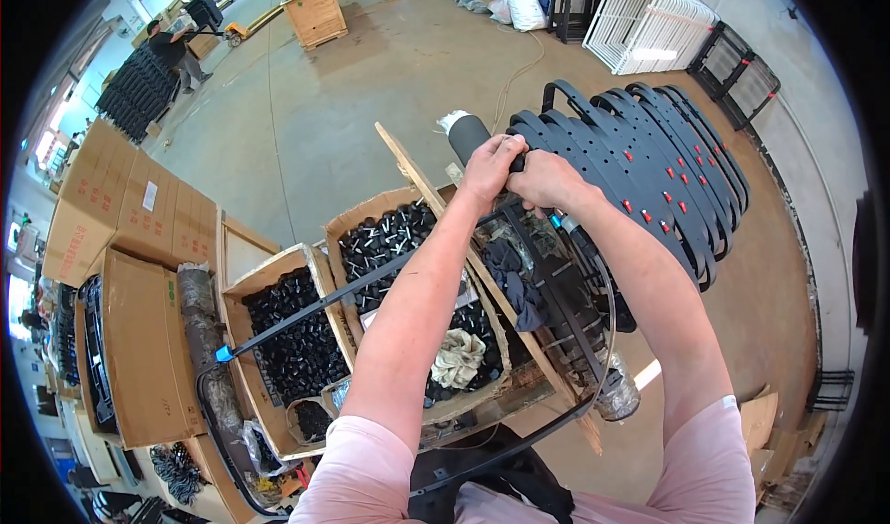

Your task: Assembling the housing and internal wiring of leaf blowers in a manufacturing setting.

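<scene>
Right under both my hands is the curved black metal frame (519,246), a tubular hoop with cross bars that runs from the top centre of the head view down past my right forearm and sweeps back along the bottom to a blue end cap (223,353) at the lower left. My left hand (489,167) is closed around the top of that frame, fingers curled over it. My right hand (545,179) sits just beside it, touching it, also closed in a grip on the same spot; exactly what the fingertips pinch I cannot tell, since the knuckles cover it. A dark grey roll (465,136) with a white end pokes out just behind my left hand.

Immediately to the right stands a stack of similar black frames (649,167) dotted with small red tags, fanned on the concrete floor (371,79). Below my forearms lie open cardboard boxes of small black parts (297,339), with a crumpled whitish rag (458,357) and a dark cloth (514,278) on top of the nearer one, and a wooden slat (436,209) running diagonally across them. Closed cardboard cartons (120,218) are piled at the left. Farther off, white wire racks (649,19) lean at the top right, a wooden crate (317,14) sits at top centre, and another person (171,51) stands at the top left by a pallet jack.
</scene>
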The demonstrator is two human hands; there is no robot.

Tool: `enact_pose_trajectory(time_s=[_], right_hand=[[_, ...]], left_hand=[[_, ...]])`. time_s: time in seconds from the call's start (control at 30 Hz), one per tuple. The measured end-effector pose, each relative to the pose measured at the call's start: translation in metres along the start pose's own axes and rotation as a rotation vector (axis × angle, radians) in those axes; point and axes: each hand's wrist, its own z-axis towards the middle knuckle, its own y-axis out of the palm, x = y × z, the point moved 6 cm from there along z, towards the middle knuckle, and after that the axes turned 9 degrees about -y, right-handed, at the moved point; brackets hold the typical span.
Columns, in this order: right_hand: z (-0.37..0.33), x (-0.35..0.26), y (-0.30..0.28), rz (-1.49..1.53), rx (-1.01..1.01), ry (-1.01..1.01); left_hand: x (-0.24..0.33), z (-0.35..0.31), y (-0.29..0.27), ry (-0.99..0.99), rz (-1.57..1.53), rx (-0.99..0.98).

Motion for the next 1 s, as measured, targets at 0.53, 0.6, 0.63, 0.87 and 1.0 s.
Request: enact_pose_trajectory(time_s=[0.53,0.6,0.63,0.87,1.0], right_hand=[[0.011,0.003,0.011,0.039,-0.043,-0.045],[0.011,0.001,0.011,0.03,-0.045,-0.04],[0.011,0.002,0.01,0.019,-0.045,-0.036],[0.018,0.007,0.012,0.022,-0.055,-0.026],[0.021,0.008,0.016,0.039,-0.084,-0.024]], left_hand=[[-0.006,-0.006,-0.005,-0.008,-0.03,0.01],[-0.007,-0.007,-0.007,0.006,-0.033,0.026],[-0.006,-0.007,-0.007,0.023,-0.037,0.042],[-0.009,-0.007,-0.007,0.008,-0.043,0.045],[-0.013,-0.005,-0.008,0.011,-0.055,0.054]])
